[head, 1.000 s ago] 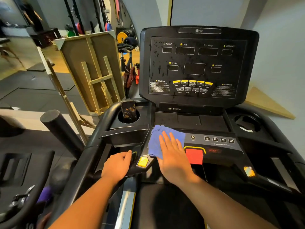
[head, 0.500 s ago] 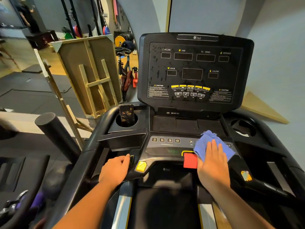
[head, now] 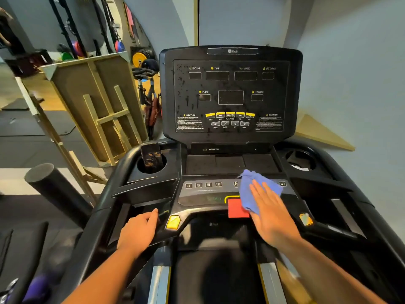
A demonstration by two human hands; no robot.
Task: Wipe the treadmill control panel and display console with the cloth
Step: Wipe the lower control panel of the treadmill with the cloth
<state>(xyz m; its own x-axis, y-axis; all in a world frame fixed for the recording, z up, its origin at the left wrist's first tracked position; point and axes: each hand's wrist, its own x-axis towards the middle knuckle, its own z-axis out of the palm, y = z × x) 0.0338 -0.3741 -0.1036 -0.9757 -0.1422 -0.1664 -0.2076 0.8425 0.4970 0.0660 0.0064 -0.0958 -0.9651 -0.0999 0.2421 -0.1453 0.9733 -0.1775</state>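
Head view shows the right hand [head: 270, 212] lying flat, fingers straight, pressing the blue cloth [head: 255, 189] onto the right part of the control panel [head: 206, 194], the cloth overlapping the red stop button [head: 235, 208]. The left hand [head: 139, 231], fingers curled, grips the black handrail [head: 131, 200] at the panel's left edge. The panel's long axis runs left to right, and the spotted display console [head: 231, 93] stands upright beyond it, probably unwiped, with the cloth-bearing right hand nearer to it.

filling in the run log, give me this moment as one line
step: wiping control panel | right hand: flat on cloth, beside red button | left hand: on handrail | display: spotted
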